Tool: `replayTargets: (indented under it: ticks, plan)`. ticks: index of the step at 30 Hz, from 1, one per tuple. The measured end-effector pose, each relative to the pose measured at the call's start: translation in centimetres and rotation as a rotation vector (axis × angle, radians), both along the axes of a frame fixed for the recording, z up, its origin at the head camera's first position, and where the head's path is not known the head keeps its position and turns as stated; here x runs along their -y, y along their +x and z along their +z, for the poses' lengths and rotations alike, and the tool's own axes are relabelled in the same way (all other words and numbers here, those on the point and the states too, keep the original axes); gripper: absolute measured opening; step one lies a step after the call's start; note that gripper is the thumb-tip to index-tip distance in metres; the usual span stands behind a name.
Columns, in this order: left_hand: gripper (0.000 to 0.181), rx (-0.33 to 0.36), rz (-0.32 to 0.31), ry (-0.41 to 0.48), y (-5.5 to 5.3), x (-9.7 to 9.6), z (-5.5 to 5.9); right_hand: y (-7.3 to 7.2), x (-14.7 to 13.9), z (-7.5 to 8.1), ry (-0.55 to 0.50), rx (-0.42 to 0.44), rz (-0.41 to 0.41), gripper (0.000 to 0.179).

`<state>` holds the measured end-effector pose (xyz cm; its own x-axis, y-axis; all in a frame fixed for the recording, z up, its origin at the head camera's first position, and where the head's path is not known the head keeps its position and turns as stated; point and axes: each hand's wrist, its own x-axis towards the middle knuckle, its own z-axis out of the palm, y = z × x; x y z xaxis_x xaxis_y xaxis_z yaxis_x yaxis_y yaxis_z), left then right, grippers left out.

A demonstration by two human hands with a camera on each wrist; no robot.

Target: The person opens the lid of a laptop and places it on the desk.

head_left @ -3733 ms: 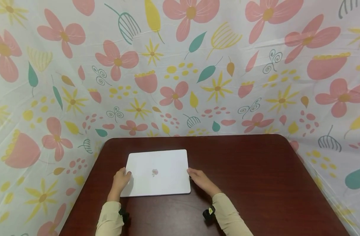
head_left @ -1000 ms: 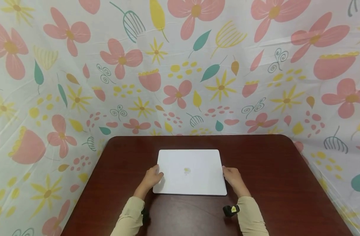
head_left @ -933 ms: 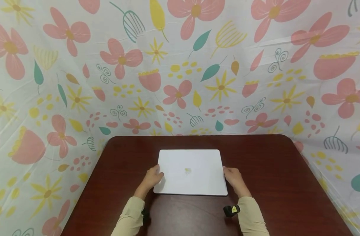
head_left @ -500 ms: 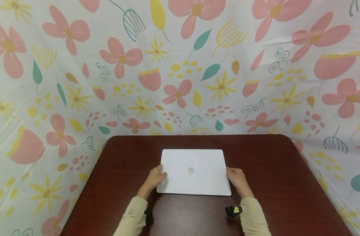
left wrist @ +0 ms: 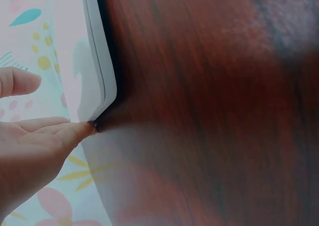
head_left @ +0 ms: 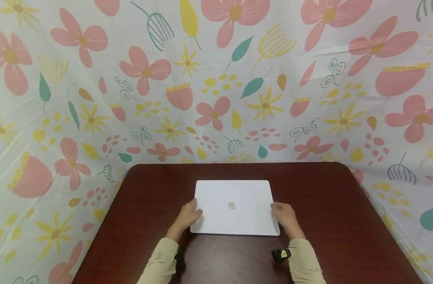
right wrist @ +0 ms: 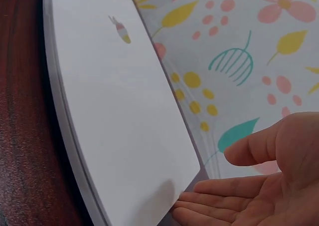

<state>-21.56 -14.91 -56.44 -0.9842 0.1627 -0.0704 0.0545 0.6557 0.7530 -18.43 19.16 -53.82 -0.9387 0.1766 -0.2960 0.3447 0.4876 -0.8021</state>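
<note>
A closed silver laptop (head_left: 234, 219) with an apple logo lies flat on the dark red-brown table (head_left: 319, 205). At its left side, my left hand (head_left: 186, 216) touches the edge. In the left wrist view, that hand's fingers (left wrist: 55, 133) are extended to the laptop's corner, and the thumb (left wrist: 20, 81) stands apart from them. My right hand (head_left: 285, 216) is at the opposite side edge. The right wrist view shows its straight fingers (right wrist: 219, 201) against the laptop's side, partly out of sight at the edge, with the thumb (right wrist: 249, 148) raised off the lid.
A white cloth (head_left: 216, 79) printed with flowers and leaves hangs behind the table and along both sides. Black camera mounts sit on both wrists, the right one (head_left: 281, 255) showing a yellow mark. Bare tabletop surrounds the laptop.
The laptop has shifted right across the table from the left part to near the middle, with both hands moving along at its sides. Over the last half second it has barely moved.
</note>
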Motion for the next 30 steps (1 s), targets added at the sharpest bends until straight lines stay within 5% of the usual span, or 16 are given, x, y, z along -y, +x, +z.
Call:
replayTargets:
  ticks: [7, 21, 30]
  plan:
    - [0.058, -0.006, -0.043, -0.004, 0.1, 0.5, -0.1, 0.1, 0.2, -0.3, 0.037, -0.033, 0.049, 0.053]
    - [0.059, 0.0, -0.156, -0.086, 0.5, 1.5, -0.5, 1.1, -0.3, -1.8, 0.223, -0.216, 0.331, 0.054]
    - [0.063, -0.069, -0.221, -0.156, 0.9, 1.6, -0.6, 1.9, -0.9, -2.2, 0.358, -0.35, 0.486, 0.054]
